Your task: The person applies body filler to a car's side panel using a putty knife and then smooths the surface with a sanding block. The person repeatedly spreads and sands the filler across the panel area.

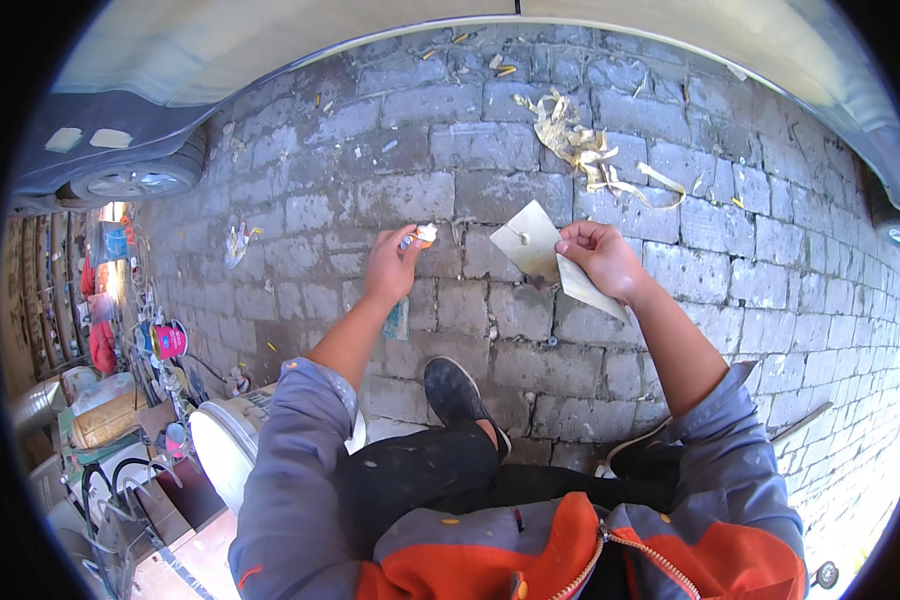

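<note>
My left hand (390,266) is closed, with thumb and fingers pinching a small white and orange piece (426,233) that may be a tube end; its exact kind is unclear. To its right, my right hand (604,262) grips thin, flat, pale spreader plates. One plate (523,232) points up and left and carries a small dab of pale paste and a brownish smear. Below the fingers, a second flat plate (588,290) slants down to the right. Both hands are held apart over the paving.
Torn yellowish masking strips (585,150) lie on the paving bricks (490,145). A pale car body (390,45) spans the far side, with a wheel (140,178) at left. At lower left are a white round lid (225,450), a pink bucket (169,340) and cluttered tools.
</note>
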A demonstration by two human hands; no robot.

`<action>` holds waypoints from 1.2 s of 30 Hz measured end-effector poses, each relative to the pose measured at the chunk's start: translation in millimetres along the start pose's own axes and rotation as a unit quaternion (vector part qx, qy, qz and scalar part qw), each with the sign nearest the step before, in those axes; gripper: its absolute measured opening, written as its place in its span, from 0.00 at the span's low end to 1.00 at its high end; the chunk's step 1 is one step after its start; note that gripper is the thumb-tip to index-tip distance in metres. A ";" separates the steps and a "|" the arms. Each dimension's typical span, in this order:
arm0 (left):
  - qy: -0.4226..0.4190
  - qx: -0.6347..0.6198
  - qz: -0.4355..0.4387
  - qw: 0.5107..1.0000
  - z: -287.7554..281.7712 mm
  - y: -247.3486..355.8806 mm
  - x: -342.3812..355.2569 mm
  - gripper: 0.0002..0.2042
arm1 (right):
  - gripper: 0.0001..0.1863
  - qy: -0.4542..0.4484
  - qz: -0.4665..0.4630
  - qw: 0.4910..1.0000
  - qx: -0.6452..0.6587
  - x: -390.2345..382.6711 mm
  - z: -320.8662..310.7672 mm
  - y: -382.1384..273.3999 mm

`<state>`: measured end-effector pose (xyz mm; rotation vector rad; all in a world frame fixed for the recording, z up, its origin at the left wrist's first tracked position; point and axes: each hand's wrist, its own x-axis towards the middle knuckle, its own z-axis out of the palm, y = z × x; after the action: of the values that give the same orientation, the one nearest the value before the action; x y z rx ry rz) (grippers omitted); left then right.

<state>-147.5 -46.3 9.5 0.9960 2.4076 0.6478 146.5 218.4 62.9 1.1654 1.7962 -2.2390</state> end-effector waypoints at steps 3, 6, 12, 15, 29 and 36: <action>0.109 0.080 0.045 0.990 8.8 -4.3 -3.2 0.19 | 0.06 0.001 -0.010 0.994 0.113 1.9 6.9 -7.5; 0.113 -0.012 0.065 0.991 9.8 72.2 -11.1 0.18 | 0.04 0.016 -0.003 0.982 0.189 -5.0 11.6 -20.0; -0.082 -0.358 0.041 0.929 4.2 187.6 -28.7 0.15 | 0.04 0.025 -0.022 0.963 0.269 -23.5 42.4 -73.7; -0.024 -0.335 0.012 0.942 -6.9 192.1 -13.2 0.13 | 0.20 0.122 -0.011 0.950 0.287 -23.6 33.6 -89.2; 0.158 -0.521 0.047 0.838 -89.1 420.4 16.1 0.14 | 0.07 0.193 -0.508 0.828 0.142 -128.0 -18.0 -206.0; 0.137 -0.459 0.246 0.843 -134.8 525.3 8.7 0.16 | 0.08 0.063 -0.504 0.859 0.070 -145.4 -113.6 -218.5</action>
<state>46.5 256.9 415.3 1.0833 1.6137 1.9895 207.4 328.0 319.9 0.3416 2.7826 -2.8287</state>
